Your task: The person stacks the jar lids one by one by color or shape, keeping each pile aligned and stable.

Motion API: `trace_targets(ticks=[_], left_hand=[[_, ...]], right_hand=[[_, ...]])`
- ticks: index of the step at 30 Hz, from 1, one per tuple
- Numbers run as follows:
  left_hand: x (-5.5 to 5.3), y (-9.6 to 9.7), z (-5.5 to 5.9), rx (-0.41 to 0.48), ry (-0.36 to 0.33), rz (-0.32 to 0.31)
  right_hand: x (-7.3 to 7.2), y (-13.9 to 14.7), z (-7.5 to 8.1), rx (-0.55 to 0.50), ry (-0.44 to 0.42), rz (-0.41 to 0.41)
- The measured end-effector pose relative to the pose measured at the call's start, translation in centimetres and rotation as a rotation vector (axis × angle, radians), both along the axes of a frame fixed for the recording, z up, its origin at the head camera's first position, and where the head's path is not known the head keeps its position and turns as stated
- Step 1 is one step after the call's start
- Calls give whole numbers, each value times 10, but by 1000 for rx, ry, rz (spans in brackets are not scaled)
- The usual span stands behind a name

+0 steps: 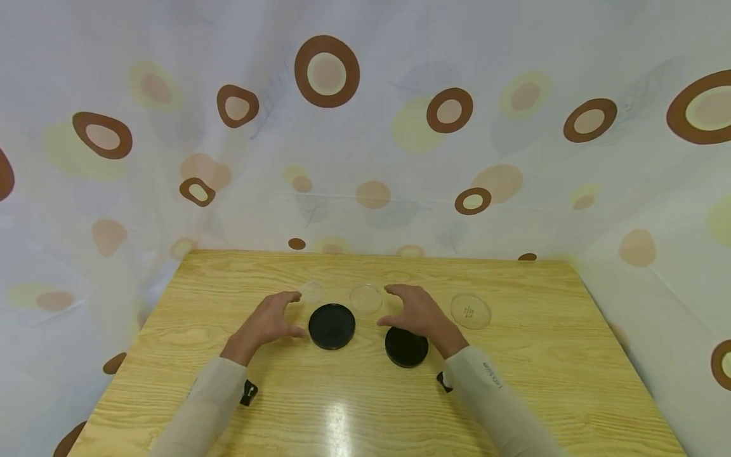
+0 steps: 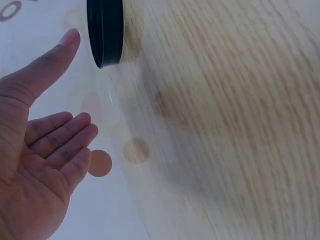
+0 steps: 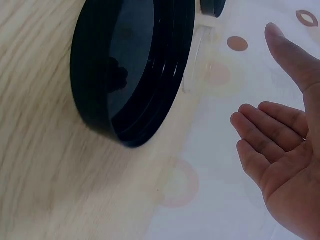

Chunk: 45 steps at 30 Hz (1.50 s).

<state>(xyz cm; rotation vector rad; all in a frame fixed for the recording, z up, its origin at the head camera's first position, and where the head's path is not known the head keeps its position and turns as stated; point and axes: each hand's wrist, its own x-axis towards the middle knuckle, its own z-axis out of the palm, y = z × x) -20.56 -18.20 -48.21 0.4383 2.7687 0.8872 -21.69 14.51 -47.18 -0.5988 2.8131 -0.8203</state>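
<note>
Two shallow round black dishes lie on the wooden table, a left black dish (image 1: 332,326) and a right black dish (image 1: 407,349). My left hand (image 1: 276,317) hovers just left of the left dish, thumb and fingers spread apart, holding nothing. Over the far edge of the right dish is my right hand (image 1: 417,311), also spread and holding nothing; it hides part of that dish. The right wrist view shows a raised, stepped rim on the right black dish (image 3: 132,55). Behind the dishes lie a small clear disc (image 1: 312,292) and a larger clear disc (image 1: 365,299).
A third clear disc (image 1: 471,311), with small dark writing on it, lies right of my right hand. The wooden table (image 1: 342,393) meets a patterned white sheet (image 1: 365,152) at its back and sides. Dark straps (image 1: 249,392) show at my wrists.
</note>
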Motion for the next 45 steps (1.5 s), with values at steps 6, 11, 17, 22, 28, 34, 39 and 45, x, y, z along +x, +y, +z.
trace_targets(ticks=[6, 11, 17, 22, 28, 34, 39, 45], left_hand=[[2, 3, -2, 32, -4, -6], [1, 5, -6, 29, -5, -4], [-1, 6, -9, 15, 9, -21], [-2, 7, -13, -9, 27, -43], [-1, 11, -15, -20, 28, -50], [1, 17, -16, -22, 23, -39], [2, 19, -18, -27, 16, -45], [2, 19, -17, -35, 25, -50]], right_hand=[[3, -9, -4, -9, 3, -6], [6, -15, -4, -21, -20, -2], [8, -21, -8, -13, -27, 28], [11, -27, -13, 8, -5, 51], [14, -36, -16, 41, 24, 83], [17, -45, -16, 94, 41, 106], [17, -51, -20, 147, 64, 113], [17, -58, -24, 185, 81, 122]])
